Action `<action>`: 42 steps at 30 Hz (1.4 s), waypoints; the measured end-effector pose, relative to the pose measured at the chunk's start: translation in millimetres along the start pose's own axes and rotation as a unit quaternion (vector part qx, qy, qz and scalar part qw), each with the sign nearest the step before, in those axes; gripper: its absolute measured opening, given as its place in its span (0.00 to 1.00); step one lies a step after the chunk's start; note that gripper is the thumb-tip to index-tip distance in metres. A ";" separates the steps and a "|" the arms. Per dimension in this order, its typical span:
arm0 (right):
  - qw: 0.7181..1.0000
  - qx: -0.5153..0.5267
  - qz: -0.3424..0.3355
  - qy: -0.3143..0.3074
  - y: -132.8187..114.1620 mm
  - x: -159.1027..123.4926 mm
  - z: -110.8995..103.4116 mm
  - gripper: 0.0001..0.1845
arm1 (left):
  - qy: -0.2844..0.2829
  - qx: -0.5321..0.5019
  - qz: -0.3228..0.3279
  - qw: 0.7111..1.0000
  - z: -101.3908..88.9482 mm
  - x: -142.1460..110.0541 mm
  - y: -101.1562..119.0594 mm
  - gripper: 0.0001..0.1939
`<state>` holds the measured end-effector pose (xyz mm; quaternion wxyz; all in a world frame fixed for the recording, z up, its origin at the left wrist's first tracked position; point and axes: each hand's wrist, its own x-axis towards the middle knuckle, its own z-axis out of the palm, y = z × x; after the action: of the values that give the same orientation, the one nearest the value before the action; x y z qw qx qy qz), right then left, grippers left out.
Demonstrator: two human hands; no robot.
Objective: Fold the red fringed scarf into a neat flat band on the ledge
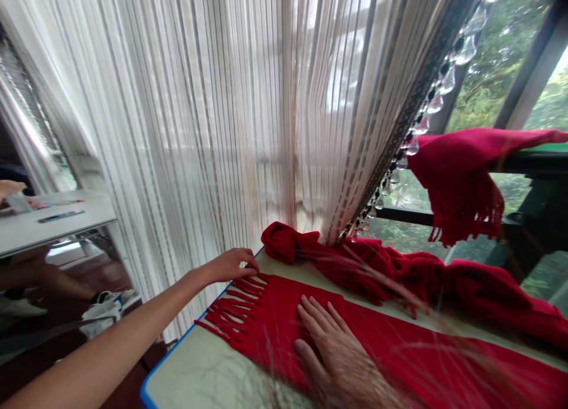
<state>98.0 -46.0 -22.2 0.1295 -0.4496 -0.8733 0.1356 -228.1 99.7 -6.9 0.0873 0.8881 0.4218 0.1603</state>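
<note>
A red fringed scarf [399, 350] lies flat along a pale table with a blue edge [199, 379]. My right hand [328, 344] rests palm down on it with fingers stretched out, just behind the fringe. My left hand [233, 266] reaches across to the far corner of the fringe [231, 314], its fingers curled down on the tassels at the table edge. More red scarf fabric [377, 261] lies bunched along the back of the table, against the curtain.
A sheer striped curtain [222, 113] with a beaded trim [426, 113] hangs behind the table. Another red scarf [461, 178] drapes over a dark window rail at right. At far left, another person's hand [11, 190] rests on a white table [53, 219].
</note>
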 end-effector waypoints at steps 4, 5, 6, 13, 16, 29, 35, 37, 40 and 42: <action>1.000 0.008 0.004 0.003 -0.2 -1.0 -0.2 0.36 | 0.023 0.012 -0.038 0.999 -17.9 -19.6 -22.1 0.15; 1.000 0.008 0.004 0.003 -0.1 -0.9 -0.1 0.36 | 0.027 0.015 -0.043 0.999 -20.6 -21.7 -23.1 0.16; 1.000 0.008 0.005 0.004 0.0 -0.7 0.2 0.36 | 0.030 0.016 -0.046 0.998 -22.1 -22.3 -21.7 0.16; 1.000 -0.006 -0.004 0.006 4.3 1.3 5.9 0.36 | 0.008 -0.010 0.017 1.000 -6.5 -4.2 30.2 0.13; 1.000 -0.009 0.000 0.002 6.6 2.4 7.8 0.36 | -0.018 -0.025 0.042 0.999 0.9 -4.5 43.0 0.12; 0.999 0.022 -0.016 0.044 12.5 2.4 13.9 0.35 | 0.080 0.067 -0.061 0.993 -14.6 -52.5 4.4 0.17; 0.998 0.001 -0.024 0.061 19.6 4.5 22.8 0.34 | 0.020 0.047 0.016 0.999 6.3 -35.4 55.9 0.08; 0.998 -0.002 -0.025 0.060 18.9 4.2 21.9 0.33 | 0.022 0.050 0.017 0.998 7.1 -34.7 52.7 0.07; 0.999 -0.001 -0.020 0.045 15.4 2.9 17.3 0.34 | 0.051 0.063 -0.013 0.997 -0.3 -43.5 30.8 0.10; 0.999 -0.001 -0.014 0.031 13.2 2.3 14.3 0.36 | 0.076 0.070 -0.040 0.994 -7.2 -52.6 17.6 0.12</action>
<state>101.6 -38.4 -40.0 0.1582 -0.4419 -0.8750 0.1187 -249.1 47.9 -6.2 -0.0011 0.8600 0.4723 0.1934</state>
